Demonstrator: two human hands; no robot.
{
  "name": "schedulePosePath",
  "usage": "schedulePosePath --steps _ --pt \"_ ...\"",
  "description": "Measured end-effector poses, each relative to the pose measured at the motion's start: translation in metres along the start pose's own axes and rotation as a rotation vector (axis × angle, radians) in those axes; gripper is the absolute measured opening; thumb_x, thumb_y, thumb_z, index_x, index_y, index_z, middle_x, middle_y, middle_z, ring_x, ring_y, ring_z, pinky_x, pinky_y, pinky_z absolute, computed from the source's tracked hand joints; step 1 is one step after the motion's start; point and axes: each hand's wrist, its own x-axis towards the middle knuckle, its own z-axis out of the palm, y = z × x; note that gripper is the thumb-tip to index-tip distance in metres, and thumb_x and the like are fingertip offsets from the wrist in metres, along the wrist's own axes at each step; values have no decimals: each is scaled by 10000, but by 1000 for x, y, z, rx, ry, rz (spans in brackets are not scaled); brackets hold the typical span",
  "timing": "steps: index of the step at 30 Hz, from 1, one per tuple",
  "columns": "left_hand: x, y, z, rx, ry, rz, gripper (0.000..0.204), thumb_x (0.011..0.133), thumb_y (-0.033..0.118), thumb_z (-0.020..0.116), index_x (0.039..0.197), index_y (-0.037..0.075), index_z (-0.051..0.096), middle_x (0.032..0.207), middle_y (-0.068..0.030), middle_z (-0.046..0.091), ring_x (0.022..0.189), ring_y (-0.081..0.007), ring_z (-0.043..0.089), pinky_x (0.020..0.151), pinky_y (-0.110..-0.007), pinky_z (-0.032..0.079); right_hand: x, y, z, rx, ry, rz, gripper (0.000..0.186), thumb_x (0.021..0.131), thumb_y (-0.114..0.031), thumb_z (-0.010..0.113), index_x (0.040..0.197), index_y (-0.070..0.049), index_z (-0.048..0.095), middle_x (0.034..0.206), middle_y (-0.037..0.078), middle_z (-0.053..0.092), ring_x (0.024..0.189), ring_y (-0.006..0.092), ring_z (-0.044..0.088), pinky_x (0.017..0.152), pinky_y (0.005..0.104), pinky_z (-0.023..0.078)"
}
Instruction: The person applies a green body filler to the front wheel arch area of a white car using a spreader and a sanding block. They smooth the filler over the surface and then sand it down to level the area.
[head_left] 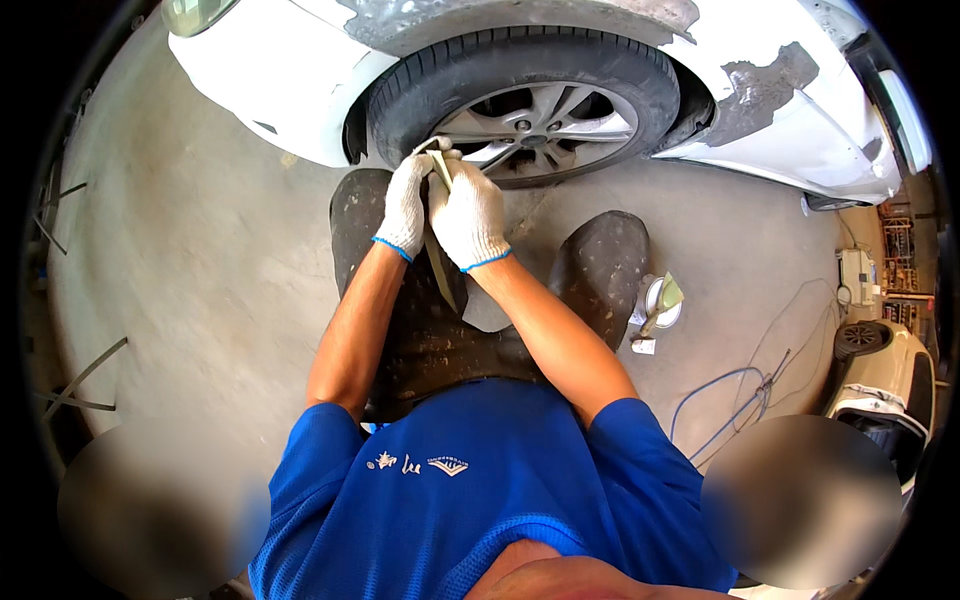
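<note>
Both my hands wear white knit gloves with blue cuffs and meet in front of the car wheel [537,118]. My left hand [404,205] is closed, its fingers pinching close to the right hand's fingertips. My right hand [468,212] is curled around a narrow greenish-tan strip [440,172], whose material I cannot make out. A similar pale length hangs below the gloves between my knees. The tyre [400,110] is just beyond my fingertips; whether the gloves touch it is unclear. Above it, the white fender [430,25] carries a dull grey patch.
Another grey patch [765,85] marks the car's white door. Right of my knee, a white can [662,300] with a green-topped item stands on the concrete floor [200,280]. A blue hose [735,400] lies farther right, near a beige car [895,375]. Metal legs [90,375] jut in at left.
</note>
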Motion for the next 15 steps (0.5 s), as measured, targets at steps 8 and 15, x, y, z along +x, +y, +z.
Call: schedulePosePath --steps 8,15 --pt "0 -12 2 354 62 96 624 913 207 524 1476 -34 407 1240 -101 619 1074 -145 567 953 -259 434 27 32 3 -138 -49 92 286 838 -260 711 775 14 660 754 231 668 765 421 676 677 489 526" --pt "-25 34 10 -104 -88 -51 522 908 306 476 1298 -27 573 1179 -170 673 1109 -258 637 1014 -400 475 17 4 -52 148 -23 93 263 860 -254 708 876 8 716 753 227 683 686 377 688 624 429 539"
